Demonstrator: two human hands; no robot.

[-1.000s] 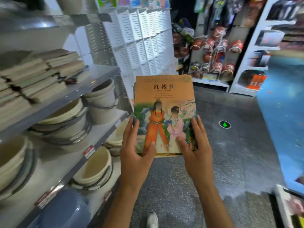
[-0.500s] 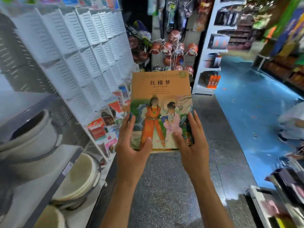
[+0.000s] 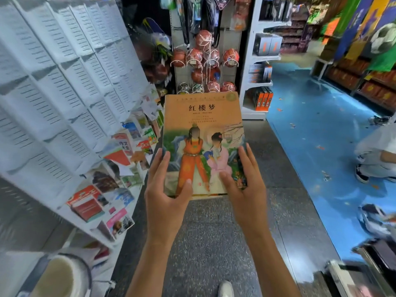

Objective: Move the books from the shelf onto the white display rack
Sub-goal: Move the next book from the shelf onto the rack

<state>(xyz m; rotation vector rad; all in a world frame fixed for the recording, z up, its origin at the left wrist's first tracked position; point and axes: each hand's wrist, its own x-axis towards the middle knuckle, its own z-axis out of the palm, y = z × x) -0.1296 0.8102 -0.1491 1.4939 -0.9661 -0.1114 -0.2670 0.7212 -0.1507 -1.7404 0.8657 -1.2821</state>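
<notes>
An orange-covered book (image 3: 203, 125) with two painted figures on its front, the top of a small stack, is held flat in front of me over the aisle. My left hand (image 3: 166, 194) grips its lower left corner, thumb on the cover. My right hand (image 3: 246, 189) grips the lower right corner the same way. The white display rack (image 3: 64, 86), a wall of slatted pockets, runs along my left. Its upper pockets hold nothing, and several books (image 3: 90, 204) sit in its lower pockets. The shelf the books came from is out of view.
A cream bucket (image 3: 62, 275) stands at the bottom left. Netted basketballs (image 3: 205, 58) hang on a rack straight ahead, beside white shelving (image 3: 255, 82). Grey aisle floor (image 3: 210, 243) lies below, blue floor to the right. A crouching person (image 3: 377, 155) is at the right edge.
My view has swung right, away from the grey shelf with stacked books and buckets, toward the white rack. Both hands keep the same hold on the book stack.
</notes>
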